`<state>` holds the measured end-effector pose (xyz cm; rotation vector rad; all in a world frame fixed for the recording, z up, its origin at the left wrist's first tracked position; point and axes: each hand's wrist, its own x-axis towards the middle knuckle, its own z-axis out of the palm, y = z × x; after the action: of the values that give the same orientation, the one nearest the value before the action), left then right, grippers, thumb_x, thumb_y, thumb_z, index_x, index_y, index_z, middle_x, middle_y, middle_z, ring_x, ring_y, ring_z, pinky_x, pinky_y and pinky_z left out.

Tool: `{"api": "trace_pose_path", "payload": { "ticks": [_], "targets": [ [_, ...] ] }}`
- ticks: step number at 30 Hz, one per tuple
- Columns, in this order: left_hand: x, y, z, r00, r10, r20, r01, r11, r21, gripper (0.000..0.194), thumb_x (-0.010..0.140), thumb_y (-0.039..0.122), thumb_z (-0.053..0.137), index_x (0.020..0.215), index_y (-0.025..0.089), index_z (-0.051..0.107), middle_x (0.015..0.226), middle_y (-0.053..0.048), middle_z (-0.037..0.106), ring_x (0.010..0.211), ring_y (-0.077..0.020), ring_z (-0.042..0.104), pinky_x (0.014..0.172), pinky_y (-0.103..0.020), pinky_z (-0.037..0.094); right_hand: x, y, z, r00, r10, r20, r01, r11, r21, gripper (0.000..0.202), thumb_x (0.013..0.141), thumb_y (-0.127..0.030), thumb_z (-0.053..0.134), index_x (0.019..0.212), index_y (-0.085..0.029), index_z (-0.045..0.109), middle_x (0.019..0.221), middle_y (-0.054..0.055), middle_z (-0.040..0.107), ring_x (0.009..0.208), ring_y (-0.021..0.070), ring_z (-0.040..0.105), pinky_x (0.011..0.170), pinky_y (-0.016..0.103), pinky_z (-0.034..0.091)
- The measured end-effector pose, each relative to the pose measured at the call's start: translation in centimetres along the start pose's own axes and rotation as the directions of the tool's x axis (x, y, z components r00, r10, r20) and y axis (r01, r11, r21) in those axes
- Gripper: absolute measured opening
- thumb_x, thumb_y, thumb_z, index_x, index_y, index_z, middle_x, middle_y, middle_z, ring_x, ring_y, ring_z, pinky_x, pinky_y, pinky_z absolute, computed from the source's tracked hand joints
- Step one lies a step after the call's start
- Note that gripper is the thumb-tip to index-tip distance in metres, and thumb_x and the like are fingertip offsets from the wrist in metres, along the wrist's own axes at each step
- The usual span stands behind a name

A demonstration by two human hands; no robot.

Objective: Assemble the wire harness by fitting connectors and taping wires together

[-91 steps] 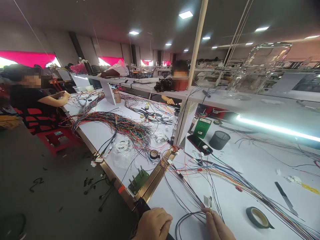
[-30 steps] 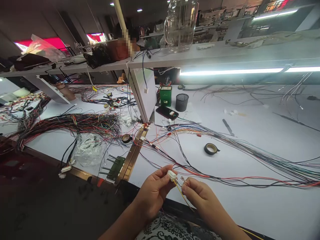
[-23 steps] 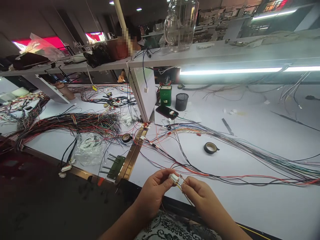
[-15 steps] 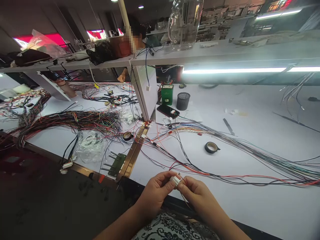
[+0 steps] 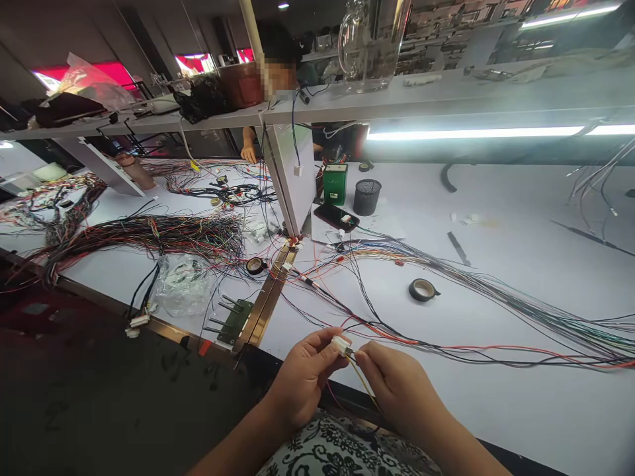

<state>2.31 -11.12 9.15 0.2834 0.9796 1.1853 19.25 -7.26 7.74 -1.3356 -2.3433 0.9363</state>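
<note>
Near the table's front edge, my left hand pinches a small white connector between thumb and fingers. Just to its right, my right hand is closed at the connector's wire side, its fingertips on a thin wire with a dark end. A yellow wire hangs down from the connector between the hands. Behind them, red and black wires run across the white table. A roll of black tape lies farther back to the right.
Left of the divider lie a thick wire bundle, a plastic bag and a green board with metal pins. A phone, green box and mesh cup stand behind. A person's hand shows beyond.
My right hand has shifted slightly away from the connector and closed more. The connector has turned in my left hand, and a yellow wire now shows. The whole view has shifted slightly.
</note>
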Motion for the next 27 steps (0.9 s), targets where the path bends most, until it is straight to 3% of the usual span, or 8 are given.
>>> {"api": "trace_pose_path", "payload": {
  "ticks": [4,10,16,22,24,27],
  "targets": [
    [0.0,-0.5,-0.3,0.999,0.009,0.044,-0.010,0.999,0.033,0.026,0.078,0.025,0.073,0.102,0.016,0.068,0.099,-0.007,0.069,0.090,-0.0155,0.062,0.090,-0.031,0.045,0.0,-0.1,0.0,0.999,0.041,0.035,-0.040,0.999,-0.034,0.043,0.098,-0.048,0.029,0.065,-0.021,0.040,0.058,-0.001,0.053,0.052,0.0132,0.042,0.051,0.026,0.023],
    [-0.6,0.0,-0.1,0.982,0.181,0.058,-0.188,0.890,0.416,0.029,0.081,0.032,0.069,0.106,0.017,0.070,0.108,-0.009,0.068,0.103,-0.0226,0.058,0.098,-0.036,0.042,0.1,-0.2,0.1,0.994,-0.101,-0.026,0.098,0.990,-0.101,0.042,0.099,-0.042,0.026,0.068,-0.021,0.045,0.058,0.000,0.052,0.051,0.0135,0.043,0.052,0.027,0.021],
    [-1.4,1.2,0.2,0.975,0.209,0.080,-0.223,0.886,0.407,0.024,0.080,0.031,0.070,0.101,0.020,0.071,0.103,-0.007,0.069,0.098,-0.0221,0.060,0.092,-0.034,0.046,0.1,-0.7,-0.7,0.980,-0.195,0.049,0.188,0.975,0.121,0.036,0.100,-0.037,0.030,0.075,-0.021,0.049,0.064,-0.002,0.053,0.057,0.0123,0.047,0.055,0.024,0.030],
    [-2.1,1.6,0.0,0.943,0.321,0.090,-0.316,0.777,0.545,0.024,0.079,0.029,0.070,0.101,0.020,0.074,0.103,-0.009,0.070,0.100,-0.0245,0.060,0.093,-0.033,0.044,0.3,-1.2,-0.1,0.956,-0.287,-0.063,0.290,0.956,0.046,0.038,0.099,-0.031,0.031,0.066,-0.021,0.045,0.057,-0.002,0.047,0.052,0.0115,0.038,0.052,0.026,0.025],
    [-2.1,1.6,-0.1,0.942,0.324,0.090,-0.325,0.806,0.495,0.026,0.078,0.029,0.071,0.103,0.020,0.073,0.104,-0.009,0.070,0.101,-0.0243,0.061,0.094,-0.033,0.044,0.7,-1.6,-0.3,0.953,-0.297,-0.052,0.300,0.950,0.083,0.039,0.099,-0.032,0.031,0.065,-0.020,0.046,0.057,-0.002,0.047,0.052,0.0114,0.040,0.052,0.026,0.027],
    [-2.1,1.6,-0.2,0.946,0.298,0.130,-0.324,0.904,0.279,0.039,0.081,0.034,0.068,0.119,0.025,0.065,0.112,-0.009,0.067,0.104,-0.0243,0.060,0.094,-0.036,0.044,1.9,-3.2,-1.4,0.962,-0.271,-0.010,0.267,0.939,0.215,0.038,0.098,-0.034,0.033,0.068,-0.020,0.050,0.062,-0.001,0.053,0.057,0.0118,0.047,0.055,0.025,0.033]
  ]
}}
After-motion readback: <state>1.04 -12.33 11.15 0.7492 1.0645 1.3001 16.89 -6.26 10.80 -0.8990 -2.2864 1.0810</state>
